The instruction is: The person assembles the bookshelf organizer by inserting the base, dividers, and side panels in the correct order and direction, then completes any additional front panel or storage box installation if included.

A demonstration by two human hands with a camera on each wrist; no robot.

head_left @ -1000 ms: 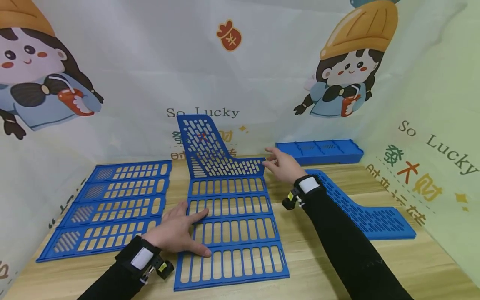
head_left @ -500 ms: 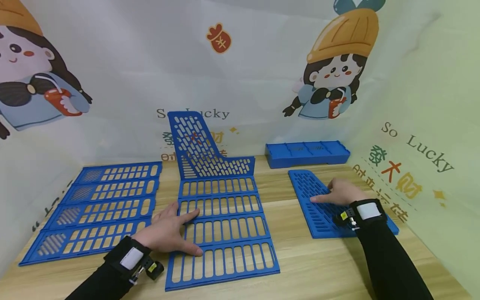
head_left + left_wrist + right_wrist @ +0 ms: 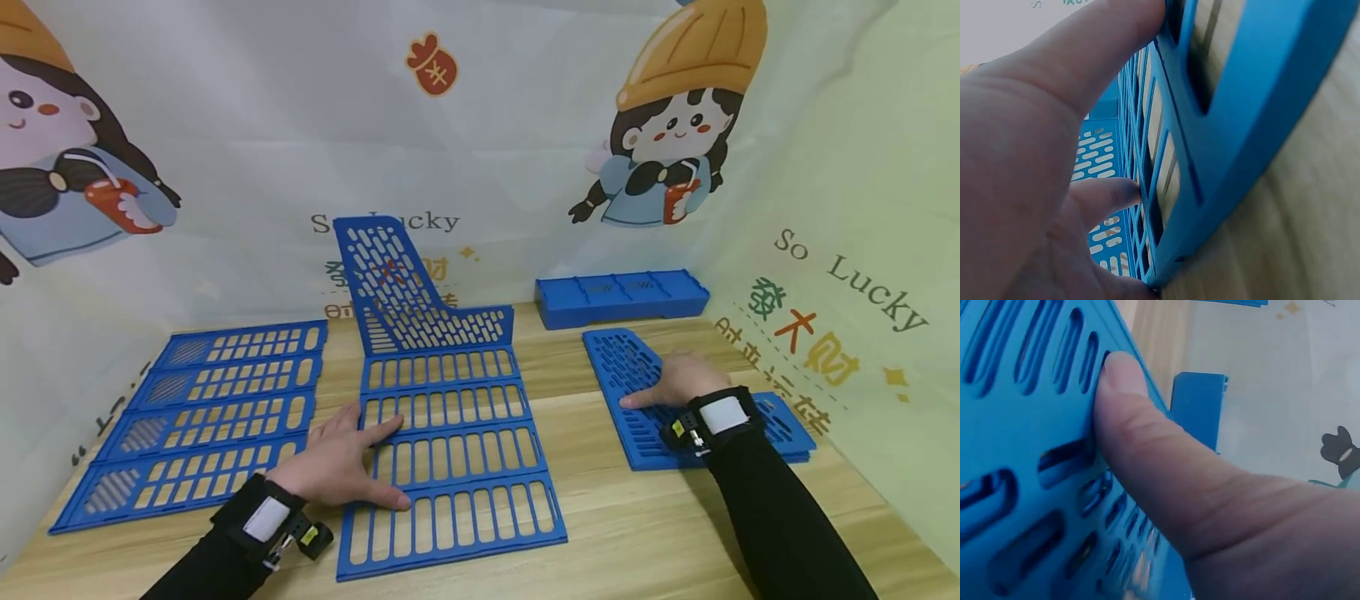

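The blue slotted panel (image 3: 480,483), ladder-like, lies flat on the wood-grained table (image 3: 592,525) under the spread left hand (image 3: 341,467), an L-shaped perforated plate (image 3: 412,304) upright at its far edge, while the right hand (image 3: 678,385) lays its thumb across stacked plates (image 3: 624,375), other fingers too hidden to tell if they pinch.

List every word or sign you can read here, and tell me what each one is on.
"So Lucky": right wall cloth; also back wall cloth, partly hidden by the upright slotted blue panel.
"發大财": same two cloths, the back one again partly covered.
"时来运转", as best I can read it: right wall cloth.
"¥", or something like it: red money pouch print.
Too partial to read: slanted lettering on the left wall cloth.
No legible writing: white wrist patches.
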